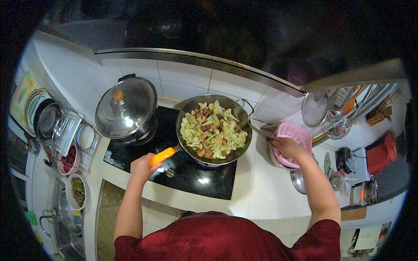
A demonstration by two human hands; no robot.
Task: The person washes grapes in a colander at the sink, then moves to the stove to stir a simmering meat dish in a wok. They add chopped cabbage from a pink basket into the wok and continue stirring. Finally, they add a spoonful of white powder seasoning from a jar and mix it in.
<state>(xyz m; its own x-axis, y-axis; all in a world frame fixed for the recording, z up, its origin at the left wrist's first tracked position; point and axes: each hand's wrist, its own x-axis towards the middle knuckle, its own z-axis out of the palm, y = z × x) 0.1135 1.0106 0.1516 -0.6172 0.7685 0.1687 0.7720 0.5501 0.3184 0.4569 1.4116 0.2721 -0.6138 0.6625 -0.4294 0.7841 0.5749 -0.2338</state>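
Note:
A wok [245,130] sits on the right side of the black glass cooktop [202,182]. Cauliflower florets and browned pieces of meat [214,129] fill much of it. My left hand [143,168] is closed around the wok's orange handle [162,156]. With my right hand [287,147] I grip the dark end of a metal spatula [259,131], whose shaft leans over the wok's right rim. The spatula's blade is hidden among the food. Behind and under my right hand stands a pink plastic basket [295,132].
A pot with a domed lid [126,107] occupies the cooktop's left side. Left of it are a wire dish rack [70,130], a bowl of red fruit [69,160] and a bowl of grapes [75,192] by the sink [67,222]. A metal bowl [297,182] lies near my right forearm.

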